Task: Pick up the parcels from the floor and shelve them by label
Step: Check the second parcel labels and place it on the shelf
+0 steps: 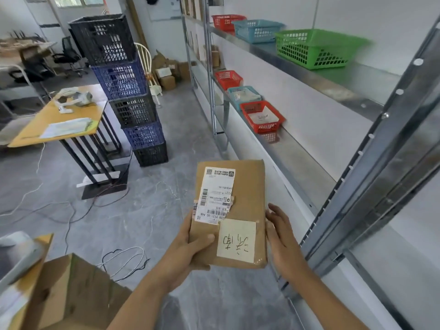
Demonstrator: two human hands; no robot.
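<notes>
A flat brown parcel (247,194) is held up in front of me, its white shipping label and a cream handwritten note facing me. My left hand (190,248) grips its near left corner, thumb on top. My right hand (283,239) rests against its right edge with fingers spread. The metal shelving (297,153) runs along the right. On the upper shelf stand a red basket (225,22), a blue basket (258,30) and a green basket (314,48). The lower shelf carries a red basket (228,79), a blue basket (242,96) and a red basket (262,116) with a white packet inside.
An open cardboard box (71,294) sits at the lower left. A tall stack of black and blue crates (128,91) stands ahead on the grey floor. A wooden table (59,120) is at the left. Cables (126,260) trail over the floor.
</notes>
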